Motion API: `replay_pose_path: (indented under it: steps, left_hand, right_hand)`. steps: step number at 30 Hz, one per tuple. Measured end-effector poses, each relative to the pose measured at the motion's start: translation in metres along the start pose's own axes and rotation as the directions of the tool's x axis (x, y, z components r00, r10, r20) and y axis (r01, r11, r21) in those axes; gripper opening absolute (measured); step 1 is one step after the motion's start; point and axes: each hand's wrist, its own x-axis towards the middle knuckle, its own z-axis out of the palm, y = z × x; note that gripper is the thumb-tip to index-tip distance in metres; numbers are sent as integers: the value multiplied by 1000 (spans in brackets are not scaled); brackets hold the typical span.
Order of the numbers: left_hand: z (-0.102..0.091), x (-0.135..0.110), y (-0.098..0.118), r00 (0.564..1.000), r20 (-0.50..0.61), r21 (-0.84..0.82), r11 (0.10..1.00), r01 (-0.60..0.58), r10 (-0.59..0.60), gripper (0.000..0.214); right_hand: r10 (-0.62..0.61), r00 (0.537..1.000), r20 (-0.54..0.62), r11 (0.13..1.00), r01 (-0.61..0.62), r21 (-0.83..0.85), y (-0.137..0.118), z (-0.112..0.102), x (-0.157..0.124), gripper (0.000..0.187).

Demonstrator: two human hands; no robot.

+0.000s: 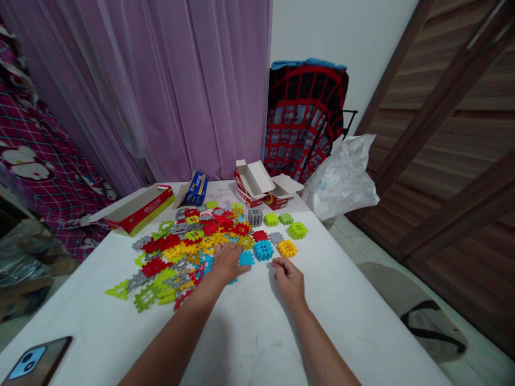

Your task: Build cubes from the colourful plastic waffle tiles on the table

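Interlocking plastic tiles (191, 248) left of the blue block (263, 250): I judge light, stiff, best pinched edgewise; left hand (227, 260) spread over them, right hand (290, 280) curled, contents unclear.

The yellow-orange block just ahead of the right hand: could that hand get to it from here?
Probably yes: the right hand is close by, and nothing visible stands between it and the yellow-orange block.

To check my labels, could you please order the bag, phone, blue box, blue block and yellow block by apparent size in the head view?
Bag
Phone, cut off
Blue box
Blue block, yellow block: too alike to rank
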Motion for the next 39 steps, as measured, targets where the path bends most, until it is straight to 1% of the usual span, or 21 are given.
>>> replay_pose_path:
  steps: [2, 5, 8, 11, 13, 15, 16, 19, 24, 28, 31, 34, 37, 39]
  left_hand:
    - [0, 0, 0, 1000, 1, -7, 1000, -15, 15, 46]
    - [-1, 0, -3, 999, -11, -20, 999, -30, 30, 47]
    - [-5, -7, -11, 998, -36, -45, 998, -53, 51, 45]
    - [-11, -22, -25, 997, -40, -70, 995, -65, 62, 30]
    - [-13, -36, -34, 998, -22, -79, 995, -66, 64, 26]
    - [-13, -50, -39, 998, -7, -74, 996, -56, 56, 29]
    - [-12, -56, -39, 999, -4, -67, 997, -48, 48, 35]
    - [-5, -65, -37, 1000, -10, -38, 999, -13, 13, 52]
    - [0, -64, -26, 999, -21, 2, 999, 49, -49, 50]
    - [-3, -63, -15, 993, -46, 41, 993, 112, -110, 57]
    - [-6, -63, -8, 989, -54, 64, 987, 144, -141, 52]
    - [-9, -61, -6, 986, -46, 67, 984, 166, -163, 45]
    - [-11, -57, -7, 986, -40, 56, 985, 164, -162, 40]
    - [-11, -55, -7, 987, -29, 55, 986, 158, -157, 41]
  right_hand:
    - [0, 1000, 1, 1000, 0, 7, 1, 0, 0, 25]
    - [-6, 1000, -3, 1000, 6, 18, 1, 0, 1, 24]
    - [-20, 1000, -16, 1000, 20, 23, 2, 0, 2, 23]
    - [-6, 1000, -24, 1000, 6, 28, 3, 0, 4, 25]
    - [14, 1000, -22, 999, -13, 37, 3, 1, 5, 27]
    - [28, 999, -27, 999, -26, 45, 4, 2, 5, 29]
    - [32, 999, -30, 998, -31, 49, 4, 2, 6, 29]
    - [39, 998, -48, 997, -36, 66, 4, 2, 5, 29]
    - [38, 998, -58, 995, -33, 92, 3, 1, 4, 27]
    - [29, 999, -41, 995, -25, 99, 3, 0, 4, 27]
    - [26, 999, -33, 995, -22, 101, 3, 0, 5, 27]
    - [30, 999, -33, 995, -27, 99, 3, 1, 5, 28]
    - [41, 999, -30, 994, -38, 99, 1, 0, 5, 28]
    - [48, 999, -26, 994, -45, 104, 1, 0, 5, 28]
